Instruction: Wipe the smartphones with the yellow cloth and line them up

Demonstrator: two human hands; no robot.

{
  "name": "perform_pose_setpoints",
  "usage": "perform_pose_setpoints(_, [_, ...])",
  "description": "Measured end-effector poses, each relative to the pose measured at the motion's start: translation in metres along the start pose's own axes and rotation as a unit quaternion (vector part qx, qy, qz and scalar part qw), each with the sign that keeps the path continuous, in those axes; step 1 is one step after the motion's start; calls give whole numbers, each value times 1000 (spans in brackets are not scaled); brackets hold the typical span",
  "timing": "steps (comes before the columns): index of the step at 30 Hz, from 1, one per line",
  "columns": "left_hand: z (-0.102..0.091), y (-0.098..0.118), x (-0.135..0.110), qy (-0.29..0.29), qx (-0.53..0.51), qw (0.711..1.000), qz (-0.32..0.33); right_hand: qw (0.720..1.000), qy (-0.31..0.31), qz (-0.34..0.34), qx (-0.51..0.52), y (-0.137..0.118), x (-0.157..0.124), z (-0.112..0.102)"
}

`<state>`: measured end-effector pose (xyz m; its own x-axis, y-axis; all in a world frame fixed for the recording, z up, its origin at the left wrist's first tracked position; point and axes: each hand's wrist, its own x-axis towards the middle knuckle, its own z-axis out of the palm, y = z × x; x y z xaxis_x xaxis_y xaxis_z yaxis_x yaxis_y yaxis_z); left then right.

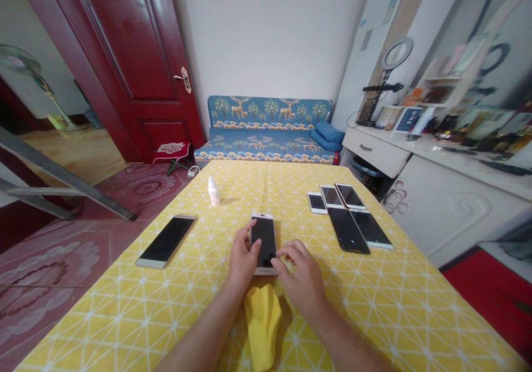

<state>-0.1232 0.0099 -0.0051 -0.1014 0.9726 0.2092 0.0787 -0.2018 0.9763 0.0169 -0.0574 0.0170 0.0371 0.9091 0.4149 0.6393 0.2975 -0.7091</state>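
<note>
A smartphone (263,236) with a dark screen and pale frame lies face up on the table in front of me. My left hand (242,253) grips its left side, thumb over the glass and forefinger along the upper edge. At the lower right edge, the bent fingers and thumb of my right hand (299,269) close on the phone's side; the exact contact is partly hidden. Between my wrists lies a crumpled yellow cloth (262,325). Another smartphone (167,241) rests to the left, and a small white bottle (213,192) stands beyond it.
Several phones lie grouped at the right, among them a large black phone (347,229) and a small white phone (317,202). A yellow patterned tablecloth (183,311) covers the table. Behind it is a blue sofa (266,139); a white cabinet (453,194) stands right.
</note>
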Motion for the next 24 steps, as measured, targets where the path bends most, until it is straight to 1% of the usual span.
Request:
perform_pose_setpoints(1, [4, -2, -3, -40, -49, 998, -26, 999, 22, -10, -30, 4, 1, 1])
perform_pose_setpoints(2, [7, -2, -6, -74, -99, 991, -60, 998, 30, -16, -57, 8, 1, 3])
perform_pose_setpoints(3, [9, -2, -9, -102, -142, 980, -97, 996, 22, -16, -83, 11, 0, 4])
perform_pose_setpoints(5, [13, 2, -15, -137, -199, 956, -165, 991, -21, -7, -134, 16, -3, 9])
perform_pose_setpoints(7, [13, 7, -19, -163, -217, 940, -206, 982, -69, 4, -178, 20, -6, 11])
perform_pose_setpoints(8, [12, 9, -20, -175, -216, 937, -212, 977, -82, 10, -196, 22, -6, 11])
perform_pose_setpoints(10, [11, 12, -19, -185, -194, 941, -209, 971, -88, 22, -221, 27, -3, 8])
perform_pose_setpoints(14, [9, 12, -16, -167, -131, 956, -202, 963, -75, 62, -253, 43, 9, -6])
perform_pose_setpoints(18, [10, 11, -15, -162, -119, 959, -200, 951, -53, 96, -289, 63, 22, -21])
perform_pose_setpoints(20, [11, 10, -15, -163, -119, 959, -200, 947, -43, 101, -302, 72, 28, -26])
perform_pose_setpoints(24, [11, 7, -16, -173, -112, 960, -189, 945, -26, 89, -314, 83, 37, -28])
